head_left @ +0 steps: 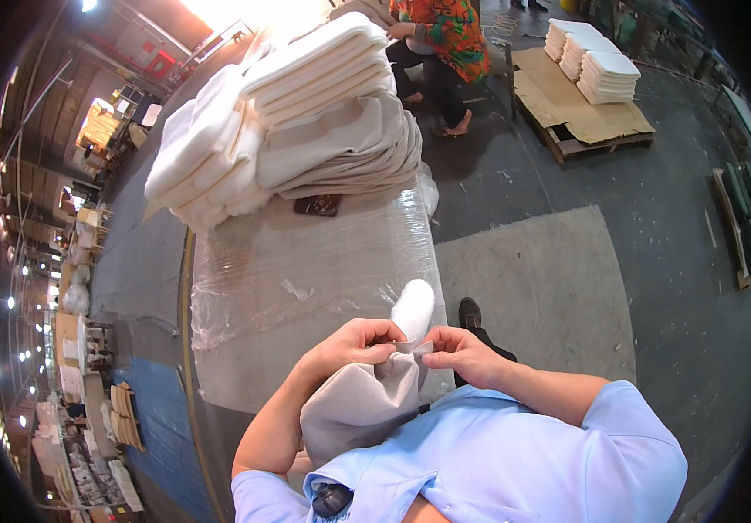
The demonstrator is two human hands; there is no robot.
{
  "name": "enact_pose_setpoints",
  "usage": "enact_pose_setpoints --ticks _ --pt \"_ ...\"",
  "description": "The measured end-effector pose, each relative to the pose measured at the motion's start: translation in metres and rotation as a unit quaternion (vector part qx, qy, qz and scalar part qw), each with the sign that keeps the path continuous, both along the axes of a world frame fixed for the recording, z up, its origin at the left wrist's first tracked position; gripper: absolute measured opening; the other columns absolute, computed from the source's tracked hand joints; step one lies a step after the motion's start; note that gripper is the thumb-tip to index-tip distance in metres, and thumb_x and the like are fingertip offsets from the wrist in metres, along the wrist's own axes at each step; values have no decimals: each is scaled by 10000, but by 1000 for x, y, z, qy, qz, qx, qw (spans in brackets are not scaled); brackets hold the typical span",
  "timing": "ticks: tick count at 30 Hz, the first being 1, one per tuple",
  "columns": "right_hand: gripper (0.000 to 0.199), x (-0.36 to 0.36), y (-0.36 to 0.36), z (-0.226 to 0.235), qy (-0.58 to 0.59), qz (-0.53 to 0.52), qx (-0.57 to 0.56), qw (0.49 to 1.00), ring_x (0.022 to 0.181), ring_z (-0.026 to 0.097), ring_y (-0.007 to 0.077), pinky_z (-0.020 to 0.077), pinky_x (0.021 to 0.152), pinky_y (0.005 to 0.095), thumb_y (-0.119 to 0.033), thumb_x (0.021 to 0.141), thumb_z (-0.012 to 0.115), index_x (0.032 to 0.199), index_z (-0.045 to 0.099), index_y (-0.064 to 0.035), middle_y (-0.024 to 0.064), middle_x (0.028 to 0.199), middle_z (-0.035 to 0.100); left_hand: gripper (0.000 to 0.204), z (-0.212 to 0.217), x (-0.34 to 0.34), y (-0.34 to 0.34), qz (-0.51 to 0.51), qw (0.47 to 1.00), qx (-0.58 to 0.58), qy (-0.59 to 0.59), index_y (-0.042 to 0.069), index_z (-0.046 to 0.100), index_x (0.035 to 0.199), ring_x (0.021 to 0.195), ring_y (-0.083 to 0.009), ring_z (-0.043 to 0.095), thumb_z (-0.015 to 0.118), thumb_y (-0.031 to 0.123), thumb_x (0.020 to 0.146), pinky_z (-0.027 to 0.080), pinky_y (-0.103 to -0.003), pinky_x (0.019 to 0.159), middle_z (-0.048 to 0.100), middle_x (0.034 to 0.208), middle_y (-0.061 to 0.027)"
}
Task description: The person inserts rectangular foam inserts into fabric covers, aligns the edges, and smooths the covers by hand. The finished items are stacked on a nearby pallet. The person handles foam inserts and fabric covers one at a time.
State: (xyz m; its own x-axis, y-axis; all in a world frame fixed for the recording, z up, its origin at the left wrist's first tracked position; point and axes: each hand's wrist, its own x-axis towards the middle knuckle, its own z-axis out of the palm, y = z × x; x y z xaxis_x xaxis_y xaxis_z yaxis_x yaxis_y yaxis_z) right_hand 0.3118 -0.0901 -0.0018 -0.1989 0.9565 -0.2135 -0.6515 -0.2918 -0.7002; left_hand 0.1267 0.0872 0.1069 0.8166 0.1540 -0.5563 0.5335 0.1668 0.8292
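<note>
A grey fabric cover hangs in front of my body, its upper edge bunched between both hands. My left hand pinches that edge from the left with thumb and fingers. From the right, my right hand grips the same edge, fingers curled. Just beyond the fingertips a rounded white padding piece points away from me over the table edge. Whether it runs down inside the cover is hidden by the hands and folds.
The plastic-wrapped table carries stacked white pads, folded grey fabric and a dark flat object. A person in a colourful top is at its far end. Right, a cardboard-covered pallet bears white stacks.
</note>
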Motion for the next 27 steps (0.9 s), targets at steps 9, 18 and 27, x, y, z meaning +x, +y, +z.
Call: enact_pose_setpoints --ticks 9,18,27 --pt "96 -17 -4 -1 -121 -128 58 983 860 595 36 506 773 242 -101 997 710 1068 666 -55 -33 955 659 258 -6 18 10 -133 979 49 144 25 761 969 748 -53 547 703 271 1020 456 -260 669 670 818 48" --pt "331 -7 6 -5 -87 32 58 994 792 578 62 497 713 261 -362 1031 698 1135 724 -48 -38 875 650 209 14 31 -7 -111 955 273 23 26 733 981 697 -261 628 703 233 981 523 -360 727 694 785 -135" --pt "318 -11 9 -4 -212 -116 83 967 760 535 74 457 694 273 -327 1056 663 998 739 -23 -26 798 616 364 -8 32 22 -142 984 74 83 28 692 845 667 -60 480 721 352 1008 405 -293 580 565 701 40"
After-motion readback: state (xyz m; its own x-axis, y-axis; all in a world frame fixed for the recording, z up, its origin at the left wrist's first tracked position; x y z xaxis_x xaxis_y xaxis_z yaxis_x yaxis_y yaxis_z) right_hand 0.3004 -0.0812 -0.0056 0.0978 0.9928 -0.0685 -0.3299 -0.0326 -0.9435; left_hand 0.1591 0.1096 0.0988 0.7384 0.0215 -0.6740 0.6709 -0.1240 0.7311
